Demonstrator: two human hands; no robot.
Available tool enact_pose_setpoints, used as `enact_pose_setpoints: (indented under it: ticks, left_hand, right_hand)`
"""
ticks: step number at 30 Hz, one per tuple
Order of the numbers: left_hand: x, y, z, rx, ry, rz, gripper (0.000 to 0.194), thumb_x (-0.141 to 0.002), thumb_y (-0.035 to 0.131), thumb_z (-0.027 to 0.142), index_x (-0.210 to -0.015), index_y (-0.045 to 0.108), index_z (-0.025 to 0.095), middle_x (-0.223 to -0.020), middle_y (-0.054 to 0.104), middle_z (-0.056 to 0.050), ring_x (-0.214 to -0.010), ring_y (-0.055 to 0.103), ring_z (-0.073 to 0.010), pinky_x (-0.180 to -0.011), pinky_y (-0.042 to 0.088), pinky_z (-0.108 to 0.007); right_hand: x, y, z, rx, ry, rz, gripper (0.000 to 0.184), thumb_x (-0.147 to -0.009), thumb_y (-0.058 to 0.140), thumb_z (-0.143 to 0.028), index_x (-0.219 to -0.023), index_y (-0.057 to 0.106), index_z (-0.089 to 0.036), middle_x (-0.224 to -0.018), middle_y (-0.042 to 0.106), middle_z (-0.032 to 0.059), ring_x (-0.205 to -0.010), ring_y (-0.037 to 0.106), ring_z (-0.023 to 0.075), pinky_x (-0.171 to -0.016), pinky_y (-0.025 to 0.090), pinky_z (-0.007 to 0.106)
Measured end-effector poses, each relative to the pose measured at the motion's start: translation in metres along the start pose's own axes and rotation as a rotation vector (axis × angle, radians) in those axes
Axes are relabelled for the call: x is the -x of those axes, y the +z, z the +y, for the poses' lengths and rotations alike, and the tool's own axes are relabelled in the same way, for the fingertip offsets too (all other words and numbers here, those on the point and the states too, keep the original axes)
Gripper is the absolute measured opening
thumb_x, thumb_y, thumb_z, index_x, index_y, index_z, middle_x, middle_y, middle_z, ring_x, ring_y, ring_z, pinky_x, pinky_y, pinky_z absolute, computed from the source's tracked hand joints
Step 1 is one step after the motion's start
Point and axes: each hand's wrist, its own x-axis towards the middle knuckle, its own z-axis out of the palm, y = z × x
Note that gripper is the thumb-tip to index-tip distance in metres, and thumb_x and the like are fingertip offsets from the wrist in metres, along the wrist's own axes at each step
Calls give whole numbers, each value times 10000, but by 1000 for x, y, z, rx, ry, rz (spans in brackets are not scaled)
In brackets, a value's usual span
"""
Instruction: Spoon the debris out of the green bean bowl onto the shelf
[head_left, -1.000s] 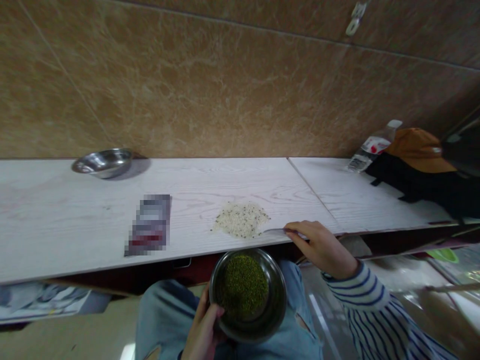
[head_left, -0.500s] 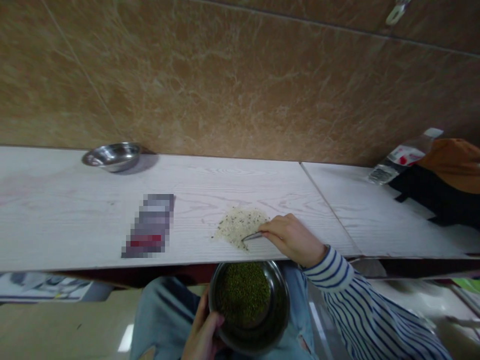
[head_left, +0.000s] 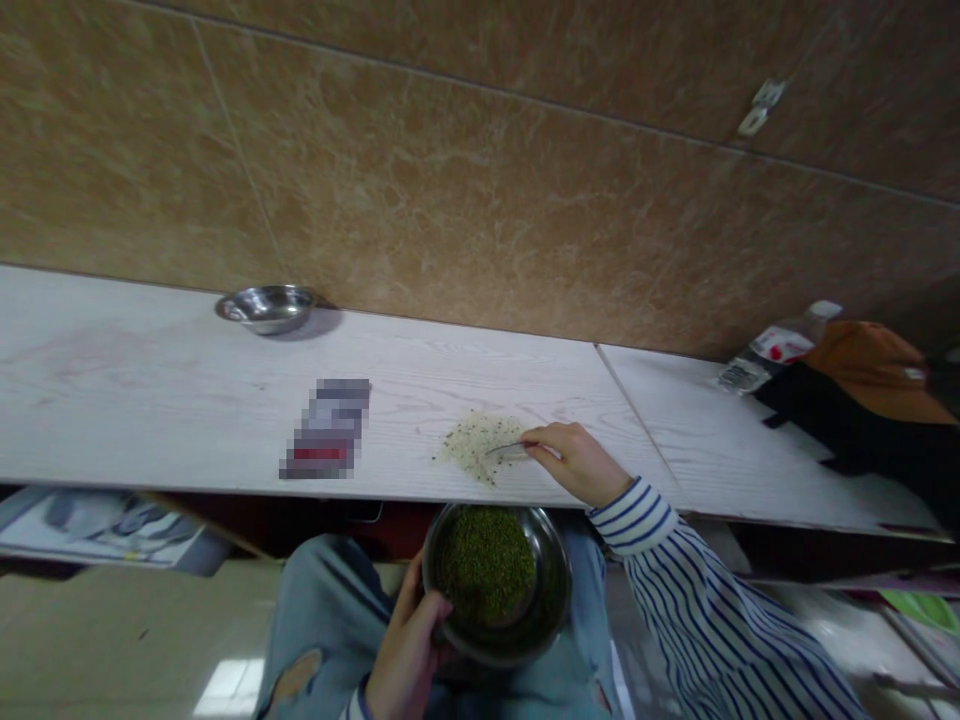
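My left hand (head_left: 409, 640) grips the rim of a metal bowl (head_left: 555, 590), fingers outside and thumb over the edge. The bowl rests at my lap, just below the counter edge, with green beans (head_left: 487, 560) inside, seemingly mung beans. My right hand (head_left: 577, 460) is closed around slim metal tweezers (head_left: 508, 446). Their tip reaches into a flat pile of white rice grains (head_left: 472, 440) dotted with dark and green beans. Whether the tip pinches a bean is too small to tell.
On the white counter (head_left: 150, 400) lies a blurred-out flat object (head_left: 327, 430). An empty metal bowl (head_left: 268, 310) stands by the tiled wall. At the right are a plastic bottle (head_left: 780, 345), an orange-brown cap (head_left: 870, 365) and black cloth (head_left: 847, 410).
My right hand has moved left, taking the tweezers from the right edge of the rice pile into it. The left hand still holds the bowl. The camera view has shifted and tilted.
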Motion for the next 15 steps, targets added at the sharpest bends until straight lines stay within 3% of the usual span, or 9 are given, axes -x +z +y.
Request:
enact_pose_setpoints:
  ticks: [6, 11, 15]
  left_hand:
    - [4, 5, 0, 3, -18, -28, 742, -676, 533, 169, -1388, 371, 298, -1037, 625, -45, -682, 571, -165, -516, 446, -276]
    - [8, 9, 0, -16, 14, -36, 726, -683, 551, 172, -1377, 367, 285, -1119, 598, -66, -776, 585, -182, -530, 451, -263]
    - [6, 9, -5, -32, 0, 27, 716, -669, 534, 175, -1360, 391, 293, -1081, 603, -60, -732, 576, -180, -535, 458, -286]
  right_hand:
    - [20, -3, -18, -11, -8, -51, 239, -913, 475, -220, -1025, 687, -202, -986, 736, 48, -907, 668, 166, -844, 479, 319]
    - [26, 7, -28, 56, -11, -110, 224, -917, 493, -215, -1035, 683, -222, -997, 729, 45, -937, 645, 171, -834, 429, 331]
    - [23, 9, -27, 94, 25, -117, 233, -926, 488, -226, -1073, 670, -223, -1015, 724, 50, -944, 636, 180, -820, 406, 335]
